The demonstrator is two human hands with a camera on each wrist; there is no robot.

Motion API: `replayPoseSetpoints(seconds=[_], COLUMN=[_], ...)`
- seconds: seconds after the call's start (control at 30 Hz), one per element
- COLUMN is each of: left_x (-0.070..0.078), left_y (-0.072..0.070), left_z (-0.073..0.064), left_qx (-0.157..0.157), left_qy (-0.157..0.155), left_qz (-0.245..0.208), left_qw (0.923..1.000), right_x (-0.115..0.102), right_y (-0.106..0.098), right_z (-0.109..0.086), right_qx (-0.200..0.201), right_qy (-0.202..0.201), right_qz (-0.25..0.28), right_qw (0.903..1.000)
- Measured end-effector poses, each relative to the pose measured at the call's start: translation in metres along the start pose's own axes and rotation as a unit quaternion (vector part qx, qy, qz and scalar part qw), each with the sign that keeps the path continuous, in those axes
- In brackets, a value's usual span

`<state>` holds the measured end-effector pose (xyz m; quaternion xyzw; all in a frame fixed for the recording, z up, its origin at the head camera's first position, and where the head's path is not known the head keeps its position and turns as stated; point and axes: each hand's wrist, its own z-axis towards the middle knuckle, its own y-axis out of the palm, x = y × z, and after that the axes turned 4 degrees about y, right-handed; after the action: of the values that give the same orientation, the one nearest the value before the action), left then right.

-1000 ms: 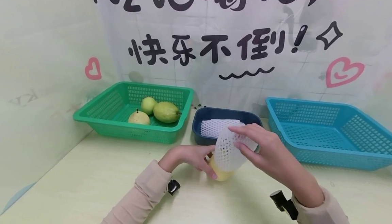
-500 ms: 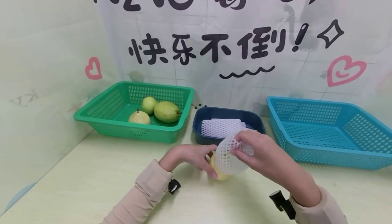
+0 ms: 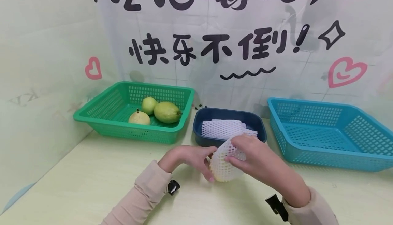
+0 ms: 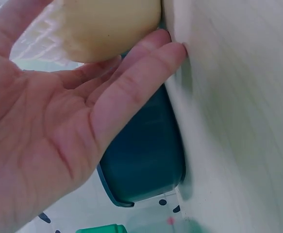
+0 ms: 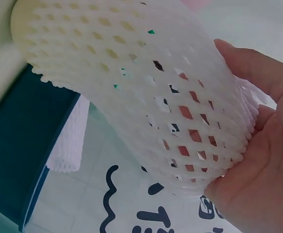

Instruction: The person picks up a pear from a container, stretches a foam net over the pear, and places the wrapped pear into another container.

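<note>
A pale yellow fruit [image 4: 112, 29] rests on the table in front of the navy tray. My left hand [image 3: 194, 158] holds its left side between thumb and fingers. A white foam fruit net [image 3: 222, 167] covers most of the fruit, whose yellow shows through the mesh in the right wrist view. My right hand [image 3: 256, 155] grips the net's free upper end between thumb and fingers. That end stretches well past the fruit, and the right fingers are partly hidden by the mesh.
The navy tray [image 3: 198, 139] contains more white foam nets [image 3: 222, 128]. At the left, a green basket [image 3: 135, 135] holds two round pale fruits and a larger green fruit [image 3: 167, 112]. A blue basket [image 3: 331, 158] stands at the right. Behind them rises a printed wall sheet [image 3: 184, 76].
My right hand has moved down and slightly left, drawing the foam net further over the yellow fruit. The left hand has stayed nearly in place at the fruit's side.
</note>
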<state>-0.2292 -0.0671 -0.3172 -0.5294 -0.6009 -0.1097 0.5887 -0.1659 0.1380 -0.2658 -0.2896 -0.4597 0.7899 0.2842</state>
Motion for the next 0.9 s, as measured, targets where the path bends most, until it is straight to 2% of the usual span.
replayPoseSetpoints(seconds=[0.1, 0.23, 0.33, 0.47, 0.6, 0.7, 0.8, 0.9], left_x=[-0.002, -0.003, -0.004, -0.004, -0.003, -0.003, -0.003, -0.003], left_y=[-0.001, -0.003, -0.004, -0.004, -0.005, -0.006, -0.006, -0.006], left_z=[0.0, 0.0, 0.0, 0.0, 0.0, 0.0, 0.0, -0.001], left_qx=[-0.007, -0.011, -0.013, -0.015, -0.016, -0.016, -0.013, -0.008], left_qy=[0.006, -0.008, -0.018, -0.015, -0.007, -0.003, -0.003, -0.009], left_qz=[-0.007, -0.018, -0.019, -0.011, -0.001, 0.004, 0.007, 0.012], left_qw=[0.9999, 0.9998, 0.9996, 0.9997, 0.9999, 0.9999, 0.9999, 0.9999], right_x=[0.0, 0.0, 0.001, 0.002, 0.003, 0.003, 0.004, 0.008], right_y=[0.003, 0.008, 0.014, 0.022, 0.027, 0.028, 0.023, 0.011], right_z=[0.002, 0.003, 0.003, 0.004, 0.004, 0.005, 0.005, 0.004], right_qx=[0.004, 0.009, 0.023, 0.044, 0.054, 0.044, 0.04, 0.075], right_qy=[-0.008, -0.022, -0.041, -0.057, -0.057, -0.046, -0.029, -0.022], right_qz=[-0.005, -0.002, -0.002, -0.023, -0.036, -0.036, -0.008, 0.042], right_qw=[0.9999, 0.9997, 0.9989, 0.9971, 0.9963, 0.9973, 0.9988, 0.9961])
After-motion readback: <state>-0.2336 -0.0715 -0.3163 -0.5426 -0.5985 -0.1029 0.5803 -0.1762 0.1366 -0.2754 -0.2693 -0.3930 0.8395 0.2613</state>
